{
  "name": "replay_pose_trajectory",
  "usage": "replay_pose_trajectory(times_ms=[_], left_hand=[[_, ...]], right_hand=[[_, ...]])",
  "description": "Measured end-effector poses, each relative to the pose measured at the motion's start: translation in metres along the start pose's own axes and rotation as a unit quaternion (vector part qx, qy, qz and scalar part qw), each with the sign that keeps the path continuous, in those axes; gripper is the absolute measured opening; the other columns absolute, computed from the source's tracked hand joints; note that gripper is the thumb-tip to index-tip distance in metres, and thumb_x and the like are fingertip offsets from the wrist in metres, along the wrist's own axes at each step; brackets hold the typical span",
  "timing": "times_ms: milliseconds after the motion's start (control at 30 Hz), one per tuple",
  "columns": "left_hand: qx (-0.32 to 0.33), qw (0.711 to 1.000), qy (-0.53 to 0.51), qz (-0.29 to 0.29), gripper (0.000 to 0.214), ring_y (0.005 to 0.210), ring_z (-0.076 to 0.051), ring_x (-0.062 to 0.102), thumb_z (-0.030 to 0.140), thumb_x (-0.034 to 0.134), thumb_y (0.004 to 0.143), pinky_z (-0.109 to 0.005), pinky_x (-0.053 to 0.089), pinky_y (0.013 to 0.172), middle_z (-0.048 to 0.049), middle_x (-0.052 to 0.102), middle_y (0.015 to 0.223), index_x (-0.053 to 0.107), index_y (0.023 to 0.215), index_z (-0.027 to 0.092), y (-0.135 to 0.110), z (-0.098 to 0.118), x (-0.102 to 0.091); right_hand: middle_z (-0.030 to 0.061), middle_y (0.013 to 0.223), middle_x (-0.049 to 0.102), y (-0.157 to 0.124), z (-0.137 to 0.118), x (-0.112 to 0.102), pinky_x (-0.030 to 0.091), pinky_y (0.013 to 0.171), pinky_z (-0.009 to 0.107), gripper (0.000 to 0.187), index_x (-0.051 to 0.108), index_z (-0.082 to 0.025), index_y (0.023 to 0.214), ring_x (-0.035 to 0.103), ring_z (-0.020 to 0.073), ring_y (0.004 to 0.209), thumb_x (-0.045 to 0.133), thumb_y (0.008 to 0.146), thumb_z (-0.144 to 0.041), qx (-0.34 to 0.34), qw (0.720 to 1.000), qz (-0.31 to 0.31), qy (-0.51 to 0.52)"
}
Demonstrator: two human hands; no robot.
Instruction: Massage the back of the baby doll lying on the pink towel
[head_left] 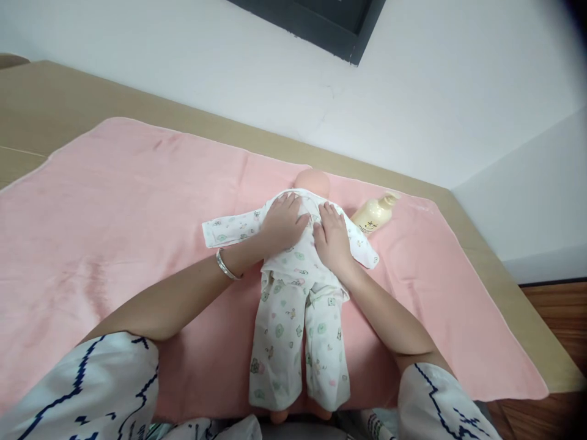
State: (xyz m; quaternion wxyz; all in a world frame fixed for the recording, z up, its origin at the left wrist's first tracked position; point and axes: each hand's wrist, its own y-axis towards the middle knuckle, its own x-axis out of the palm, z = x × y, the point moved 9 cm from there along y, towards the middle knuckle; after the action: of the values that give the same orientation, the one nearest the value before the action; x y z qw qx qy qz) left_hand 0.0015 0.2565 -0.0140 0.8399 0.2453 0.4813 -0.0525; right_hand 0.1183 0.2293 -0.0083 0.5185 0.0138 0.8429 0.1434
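Observation:
A baby doll [313,181] lies on a pink blanket, its head at the far side and its feet toward me. It wears a white printed top [300,264] with long sleeves and matching trousers [279,330]. My left hand [285,223] rests flat on the left of the doll's chest, fingers stretched out. On the right of the chest lies my right hand [333,238], also flat with its fingers extended. Neither hand grips anything. The sleeves of the top stretch out to both sides.
A pale yellow pump bottle [373,214] lies on the blanket beside the doll's right-hand sleeve. The pink blanket [151,183] covers much of the wooden table [68,91]. Behind the table stands a white wall [183,55] with a dark frame [321,24].

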Motion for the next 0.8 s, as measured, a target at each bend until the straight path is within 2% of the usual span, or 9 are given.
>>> replay_pose_trajectory(times_ms=[167, 300, 400, 500, 600, 700, 800], left_hand=[[0.002, 0.997, -0.052, 0.054, 0.047, 0.143, -0.033, 0.050, 0.031, 0.041, 0.098, -0.055, 0.036, 0.125, -0.0185, 0.062, 0.145, 0.058, 0.137, 0.012, 0.008, -0.016, 0.000], [-0.007, 0.993, -0.058, 0.099, 0.047, 0.140, -0.031, 0.053, 0.033, 0.045, 0.096, -0.051, 0.038, 0.124, -0.0170, 0.064, 0.142, 0.061, 0.135, 0.011, 0.003, -0.014, -0.004], [-0.008, 0.992, -0.066, 0.105, 0.046, 0.138, -0.030, 0.055, 0.032, 0.046, 0.095, -0.048, 0.038, 0.124, -0.0154, 0.064, 0.142, 0.062, 0.133, 0.011, 0.001, -0.015, -0.005], [-0.009, 0.992, -0.080, 0.100, 0.045, 0.139, -0.029, 0.054, 0.031, 0.043, 0.097, -0.049, 0.038, 0.124, -0.0152, 0.064, 0.143, 0.063, 0.132, 0.011, 0.002, -0.018, -0.004], [-0.004, 0.989, -0.093, 0.113, 0.044, 0.138, -0.027, 0.056, 0.031, 0.041, 0.097, -0.048, 0.040, 0.123, -0.0143, 0.065, 0.142, 0.064, 0.130, 0.013, 0.001, -0.021, -0.004], [0.002, 0.987, -0.095, 0.127, 0.043, 0.136, -0.026, 0.057, 0.032, 0.042, 0.096, -0.048, 0.041, 0.122, -0.0116, 0.067, 0.141, 0.064, 0.129, 0.016, -0.001, -0.022, -0.004], [0.004, 0.987, -0.098, 0.129, 0.042, 0.135, -0.026, 0.058, 0.031, 0.043, 0.096, -0.048, 0.042, 0.122, -0.0112, 0.067, 0.140, 0.064, 0.130, 0.016, -0.002, -0.023, -0.004]], right_hand=[[0.0150, 0.168, 0.033, -0.013, -0.012, 0.001, 0.020, 0.129, 0.063, 0.056, 0.047, -0.016, 0.153, 0.022, 0.0305, 0.160, 0.038, 0.100, -0.031, -0.012, 1.000, 0.012, 0.012], [0.0125, 0.161, 0.047, 0.006, 0.009, -0.005, 0.021, 0.129, 0.061, 0.049, 0.057, -0.020, 0.144, 0.036, 0.0260, 0.156, 0.038, 0.101, -0.033, -0.038, 0.997, 0.034, 0.054], [0.0145, 0.153, 0.056, 0.019, 0.027, -0.018, 0.018, 0.129, 0.062, 0.045, 0.064, -0.018, 0.135, 0.045, 0.0270, 0.150, 0.041, 0.099, -0.034, -0.029, 0.995, 0.067, 0.065], [0.0169, 0.157, 0.051, 0.016, 0.025, -0.032, 0.024, 0.127, 0.062, 0.045, 0.063, -0.017, 0.135, 0.043, 0.0291, 0.151, 0.044, 0.098, -0.035, -0.025, 0.993, 0.102, 0.053], [0.0130, 0.163, 0.044, 0.003, 0.006, -0.039, 0.025, 0.126, 0.063, 0.048, 0.057, -0.022, 0.142, 0.036, 0.0280, 0.155, 0.042, 0.099, -0.034, -0.059, 0.987, 0.143, 0.043], [0.0117, 0.157, 0.052, -0.004, -0.011, -0.027, 0.022, 0.128, 0.063, 0.047, 0.061, -0.022, 0.138, 0.042, 0.0263, 0.152, 0.040, 0.097, -0.029, -0.091, 0.990, 0.102, 0.039], [0.0113, 0.150, 0.060, -0.005, -0.011, -0.026, 0.028, 0.127, 0.061, 0.043, 0.067, -0.022, 0.131, 0.050, 0.0264, 0.147, 0.043, 0.096, -0.029, -0.078, 0.993, 0.075, 0.040]])
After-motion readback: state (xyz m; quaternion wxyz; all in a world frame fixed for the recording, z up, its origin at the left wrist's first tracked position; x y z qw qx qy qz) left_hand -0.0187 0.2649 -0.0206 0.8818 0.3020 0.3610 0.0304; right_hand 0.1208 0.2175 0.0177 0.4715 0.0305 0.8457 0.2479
